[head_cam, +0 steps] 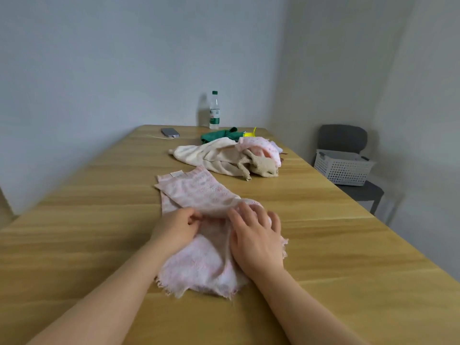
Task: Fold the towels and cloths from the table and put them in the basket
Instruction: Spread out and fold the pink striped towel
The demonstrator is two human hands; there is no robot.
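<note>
Hands (256, 242) on pink towel (199, 192)

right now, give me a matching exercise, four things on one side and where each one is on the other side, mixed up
Things
1. water bottle
2. phone
3. basket
4. pale pink cloth

Places
A. on the chair
B. under the left hand and right hand
C. upright at the far end of the table
D. lying flat, with a cable plugged in

Pairs: 1-C, 2-D, 3-A, 4-B
</note>
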